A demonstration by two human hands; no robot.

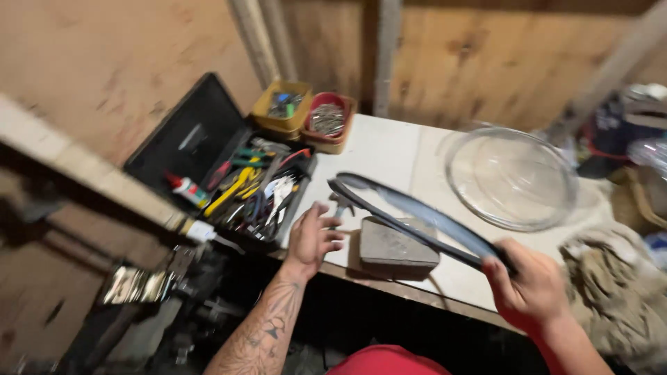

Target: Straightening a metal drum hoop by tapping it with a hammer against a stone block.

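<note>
My right hand (529, 285) grips one end of a long black rubber ring or gasket (410, 212), flattened into a narrow loop that stretches up and left above the white worktop (379, 153). My left hand (313, 237) hovers with fingers spread at the worktop's front edge, holding nothing. It is close to a small metal tool (340, 206) lying on the worktop, just below the loop's far end. A grey rectangular block (394, 246) lies under the loop, between my two hands.
An open black toolbox (208, 139) full of pliers and screwdrivers sits left. Behind it stand a yellow tub (281, 107) and a red tub (328, 119) of small hardware. A round glass lid (511, 177) rests at right, a crumpled cloth (611, 292) beside it. Wooden walls behind.
</note>
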